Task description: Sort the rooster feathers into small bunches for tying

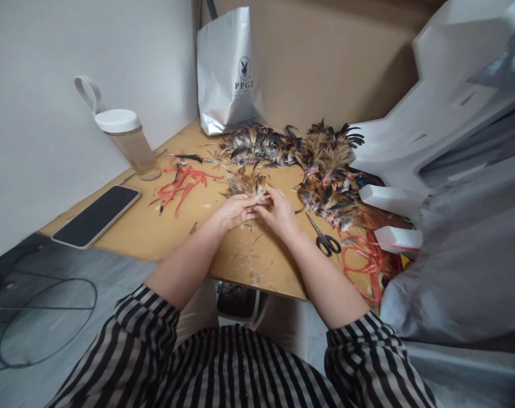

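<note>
Over the middle of the table, my left hand (239,209) and my right hand (278,212) meet, both closed in a pinch. Between them is a small bunch of brown feathers (244,182), whose tips fan out beyond my fingertips. My fingers hide the base of the bunch. To the right of my right hand lies a pile of brown and black feather bunches (325,198) with reddish bases. Another row of dark feather bunches (261,144) runs along the back. Black-handled scissors (325,241) rest near my right forearm, touched by neither hand.
Red strips (183,184) lie loose at left, and a tangle of red ribbon (370,255) at right. A phone (98,215), a lidded bottle (127,144) and a silver bag (226,73) stand or lie on the table (155,243). A white plastic structure (410,124) borders the right side.
</note>
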A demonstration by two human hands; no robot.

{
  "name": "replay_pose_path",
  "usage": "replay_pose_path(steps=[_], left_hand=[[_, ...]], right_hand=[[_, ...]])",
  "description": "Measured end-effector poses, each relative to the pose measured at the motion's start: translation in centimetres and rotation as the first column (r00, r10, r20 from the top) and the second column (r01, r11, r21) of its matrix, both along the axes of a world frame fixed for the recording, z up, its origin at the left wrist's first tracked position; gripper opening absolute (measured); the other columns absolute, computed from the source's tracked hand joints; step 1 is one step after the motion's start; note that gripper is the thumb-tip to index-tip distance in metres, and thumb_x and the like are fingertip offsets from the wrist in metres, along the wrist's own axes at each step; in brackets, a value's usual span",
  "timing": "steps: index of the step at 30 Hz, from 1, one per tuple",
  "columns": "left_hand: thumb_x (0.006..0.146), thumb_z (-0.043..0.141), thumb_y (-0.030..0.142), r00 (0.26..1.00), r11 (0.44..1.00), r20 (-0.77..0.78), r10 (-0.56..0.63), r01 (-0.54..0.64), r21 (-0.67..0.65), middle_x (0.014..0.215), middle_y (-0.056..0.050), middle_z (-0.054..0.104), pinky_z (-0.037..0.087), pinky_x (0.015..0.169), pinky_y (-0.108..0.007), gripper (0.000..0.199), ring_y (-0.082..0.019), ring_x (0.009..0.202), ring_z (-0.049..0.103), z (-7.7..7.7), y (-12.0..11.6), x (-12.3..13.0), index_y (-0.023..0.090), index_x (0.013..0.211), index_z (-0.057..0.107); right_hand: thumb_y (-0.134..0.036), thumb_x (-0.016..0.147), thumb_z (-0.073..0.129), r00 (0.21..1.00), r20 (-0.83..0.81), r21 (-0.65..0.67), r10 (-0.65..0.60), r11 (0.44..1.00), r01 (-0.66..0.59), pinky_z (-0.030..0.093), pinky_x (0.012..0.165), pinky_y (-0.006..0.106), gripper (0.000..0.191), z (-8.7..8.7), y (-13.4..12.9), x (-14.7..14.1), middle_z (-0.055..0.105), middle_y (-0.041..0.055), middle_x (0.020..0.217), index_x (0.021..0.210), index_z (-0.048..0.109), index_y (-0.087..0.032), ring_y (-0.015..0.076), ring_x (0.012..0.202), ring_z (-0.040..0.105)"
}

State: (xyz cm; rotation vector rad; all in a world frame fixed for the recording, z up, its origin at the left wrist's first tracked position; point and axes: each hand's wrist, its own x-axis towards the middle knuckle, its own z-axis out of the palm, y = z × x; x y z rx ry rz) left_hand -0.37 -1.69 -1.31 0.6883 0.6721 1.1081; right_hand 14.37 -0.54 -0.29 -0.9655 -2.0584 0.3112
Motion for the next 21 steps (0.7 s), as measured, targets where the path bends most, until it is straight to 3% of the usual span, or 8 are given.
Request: replay_pose_path(steps=[8,14,17,19,21], left_hand=[[0.071,0.065,0.016,0.998,1.000,-0.051,-0.026,0.025,-0.011,0.082,-0.012,0.069,0.048,0.080,-0.033,0.011,-0.016,0.077,0.064,0.14,-0.31,0.38,0.008,0.078,0.064],[0.070,0.067,0.021,0.996,0.998,-0.073,-0.045,0.048,0.028,0.086,-0.013,0.068,0.048,0.078,-0.029,0.018,-0.014,0.075,0.064,-0.13,-0.19,0.33,0.007,0.081,0.065],[0.067,0.069,0.024,0.994,0.998,-0.110,0.019,-0.012,0.066,0.083,-0.013,0.068,0.049,0.076,-0.027,0.021,-0.014,0.074,0.064,-0.26,0.00,0.26,0.007,0.079,0.065],[0.065,0.071,0.026,0.984,0.994,-0.159,0.078,-0.065,0.084,0.078,-0.013,0.068,0.049,0.071,-0.025,0.024,-0.014,0.072,0.064,-0.23,0.07,0.25,0.006,0.078,0.065],[0.064,0.071,0.028,0.970,0.990,-0.220,0.106,-0.083,0.113,0.074,-0.012,0.068,0.049,0.066,-0.024,0.026,-0.015,0.069,0.065,-0.10,0.03,0.34,0.006,0.076,0.065]], right_hand=[[-0.029,0.075,0.054,0.989,0.083,0.058,-0.119,0.992,0.115,0.045,0.077,0.037,0.044,-0.06,-0.15,0.07,0.058,0.0127,0.110,0.118,0.049,-0.016,0.0252,0.094,0.056],[-0.032,0.069,0.060,0.988,-0.007,-0.073,-0.156,0.985,0.155,0.045,0.073,0.036,0.052,0.28,-0.25,0.10,0.060,0.0107,0.100,0.118,0.050,-0.017,0.0231,0.085,0.057],[-0.035,0.064,0.066,0.986,-0.157,-0.277,-0.056,0.961,0.010,0.045,0.072,0.034,0.052,0.44,0.15,0.35,0.061,0.0087,0.098,0.112,0.055,-0.018,0.0199,0.079,0.058],[-0.038,0.063,0.067,0.948,-0.317,-0.448,0.033,0.876,-0.180,0.046,0.069,0.032,0.044,0.59,0.44,0.58,0.064,0.0066,0.092,0.101,0.060,-0.017,0.0173,0.074,0.059],[-0.041,0.062,0.068,0.884,-0.465,-0.549,0.046,0.769,-0.328,0.046,0.067,0.030,0.035,0.72,0.59,0.73,0.065,0.0040,0.082,0.087,0.064,-0.017,0.0154,0.069,0.059]])
